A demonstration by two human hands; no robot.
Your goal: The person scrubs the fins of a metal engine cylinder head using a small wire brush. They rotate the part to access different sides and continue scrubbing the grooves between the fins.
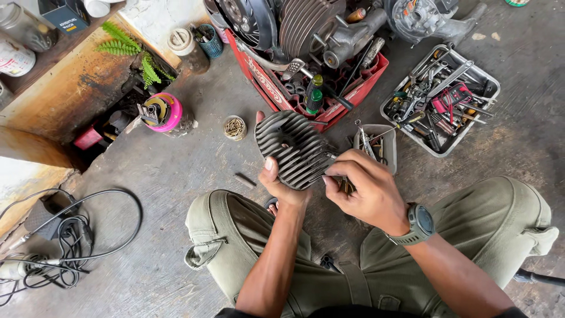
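The finned cylinder head (294,148) sits at the centre of the view, held up off the concrete floor (176,176) above the person's knees, fins facing the camera. The left hand (281,187) grips it from below, thumb pressed on its lower left edge and fingertip showing over its top rim, so the casting appears propped at a tilt that turns its right edge toward the other hand. The right hand (365,191), wearing a grey wristwatch (419,225), is curled closed just right of the head, fingers pinching a thin metal tool whose tip meets the head's right edge; what kind of tool it is I cannot tell. Just behind the head stands a red plastic crate (329,88) carrying the engine (306,26), probably raised there to keep it off the grit and within reach. A green-handled screwdriver (315,94) lies in the crate directly behind the head. Right of the head is a small grey tray (388,147) of bits, and farther right a larger tray of hand tools (441,100), both within an arm's stretch. Left of the head sits a small tin of screws (235,128), and far to its left a coiled black cable (76,235).
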